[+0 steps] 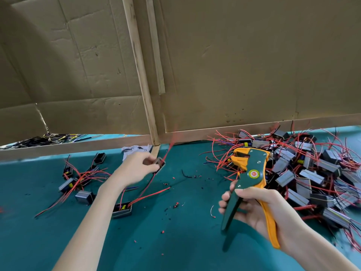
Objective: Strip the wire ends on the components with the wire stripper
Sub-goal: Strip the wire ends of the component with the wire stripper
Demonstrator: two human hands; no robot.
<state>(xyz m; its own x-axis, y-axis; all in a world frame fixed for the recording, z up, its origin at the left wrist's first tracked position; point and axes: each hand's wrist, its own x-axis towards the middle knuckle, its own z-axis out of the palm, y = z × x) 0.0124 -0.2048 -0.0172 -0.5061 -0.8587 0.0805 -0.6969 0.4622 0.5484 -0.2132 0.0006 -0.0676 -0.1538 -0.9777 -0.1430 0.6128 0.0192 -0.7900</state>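
My right hand (256, 207) grips the green and orange wire stripper (252, 173) by its handles, jaws pointing up and left above the teal table. My left hand (136, 169) holds a small grey component (160, 162) with red wires, blurred by motion, near the table's back edge. Another component (122, 209) with red wires lies on the table just below my left forearm. A big heap of grey components with red wires (304, 173) fills the right side.
A small group of components with red wires (78, 178) lies at the left. Bits of stripped red and black insulation (175, 205) dot the teal table (175, 241). Cardboard walls (244, 65) with wooden strips close off the back. A bundle of black and yellow wires (48, 138) lies beyond the left wall.
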